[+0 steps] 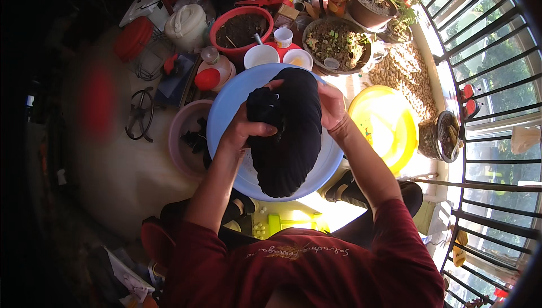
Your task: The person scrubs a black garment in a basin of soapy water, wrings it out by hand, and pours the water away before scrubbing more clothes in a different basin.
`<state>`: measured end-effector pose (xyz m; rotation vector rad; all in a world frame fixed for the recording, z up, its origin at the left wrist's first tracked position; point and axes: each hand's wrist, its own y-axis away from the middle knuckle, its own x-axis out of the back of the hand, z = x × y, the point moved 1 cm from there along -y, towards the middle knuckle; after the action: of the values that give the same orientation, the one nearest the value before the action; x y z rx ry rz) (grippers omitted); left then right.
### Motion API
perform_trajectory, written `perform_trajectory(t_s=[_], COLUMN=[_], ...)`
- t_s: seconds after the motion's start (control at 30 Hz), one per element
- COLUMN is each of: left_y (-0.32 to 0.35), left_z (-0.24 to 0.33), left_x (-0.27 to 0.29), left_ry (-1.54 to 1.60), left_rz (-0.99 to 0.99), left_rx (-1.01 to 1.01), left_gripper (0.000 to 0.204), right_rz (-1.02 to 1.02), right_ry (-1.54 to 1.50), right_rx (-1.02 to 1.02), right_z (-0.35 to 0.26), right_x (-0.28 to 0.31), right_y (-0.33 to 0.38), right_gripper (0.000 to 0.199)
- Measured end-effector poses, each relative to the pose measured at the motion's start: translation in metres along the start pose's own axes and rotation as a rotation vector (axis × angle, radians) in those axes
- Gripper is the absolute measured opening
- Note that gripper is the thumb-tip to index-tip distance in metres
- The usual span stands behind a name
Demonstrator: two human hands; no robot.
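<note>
Head view, read from left to right. At the far left a dark wheel-shaped metal stand (140, 114) lies on the floor (113, 161), and beyond it a white lidded jug (186, 25) stands near a red soil-filled basin (241, 28). A pink basin (183, 150) holding dark cloth touches the left rim of the blue basin (226, 110), which occupies the centre of the floor. Over the blue basin the left hand (241, 132) closes around the bunched upper-left part of a black garment (288, 133); the fingers wrap into the cloth, so the hold is firm. The garment's long axis runs from the far rim of the blue basin down toward the near rim, tilting slightly leftward at its lower end (the lower end hangs unsupported by either hand). The right hand (333, 110) presses against the garment's upper right edge, its fingers curled over the cloth; whether it pinches or merely steadies the cloth cannot be told. Both hands sit at the far end of the garment, with its bulk extending toward the person from both holds. To the right, a yellow basin (389, 127) stands just beside the blue one, a spread of peanuts (403, 71) lies beyond it, and potted plants (339, 42) line the far edge by the barred window (491, 82).
</note>
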<state>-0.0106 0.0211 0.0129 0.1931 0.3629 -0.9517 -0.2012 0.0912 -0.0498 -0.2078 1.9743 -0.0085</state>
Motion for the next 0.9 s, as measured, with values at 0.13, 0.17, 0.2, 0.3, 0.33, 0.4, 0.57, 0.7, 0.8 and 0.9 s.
perform_trajectory(t_s=[0.13,0.17,0.2,0.3,0.33,0.4,0.57,0.7,0.8,0.9], left_y=[0.012,0.014,0.020,0.018,0.011,-0.001,0.022,-0.001,-0.030,-0.029], left_z=[-0.039,-0.064,-0.071,-0.088,-0.092,-0.088,-0.101,-0.098,-0.069,-0.042], left_x=[-0.025,-0.011,-0.005,-0.012,-0.017,-0.017,0.047,0.168,0.202,0.181], left_ry=[0.514,0.528,0.531,0.293,0.367,0.606,0.039,0.034,0.089,0.249], left_rz=[0.127,0.072,0.036,-0.035,-0.148,-0.357,0.291,0.791,0.998,0.905], left_rx=[0.097,0.125,0.150,0.025,0.025,0.089,0.193,0.198,0.155,0.027], left_gripper=[0.059,0.054,0.049,0.046,0.046,0.047,0.026,0.028,0.030,0.021], right_rz=[0.006,-0.073,-0.162,-0.262,-0.226,-0.155,-0.277,-0.574,-0.882,-0.492], right_ry=[0.005,-0.078,-0.178,-0.266,-0.252,-0.169,0.322,1.606,2.066,2.077], right_rx=[0.172,0.189,0.194,0.294,0.349,0.450,0.308,0.199,0.179,0.258], right_z=[0.034,0.038,0.046,0.050,0.041,0.017,-0.032,0.022,0.079,0.056], right_x=[0.016,0.003,-0.012,-0.030,-0.025,-0.017,-0.066,-0.145,-0.111,-0.069], right_y=[-0.005,-0.010,-0.017,-0.029,-0.029,-0.031,-0.012,0.034,0.073,0.063], right_gripper=[0.072,0.074,0.076,0.081,0.078,0.069,0.041,0.027,0.020,0.022])
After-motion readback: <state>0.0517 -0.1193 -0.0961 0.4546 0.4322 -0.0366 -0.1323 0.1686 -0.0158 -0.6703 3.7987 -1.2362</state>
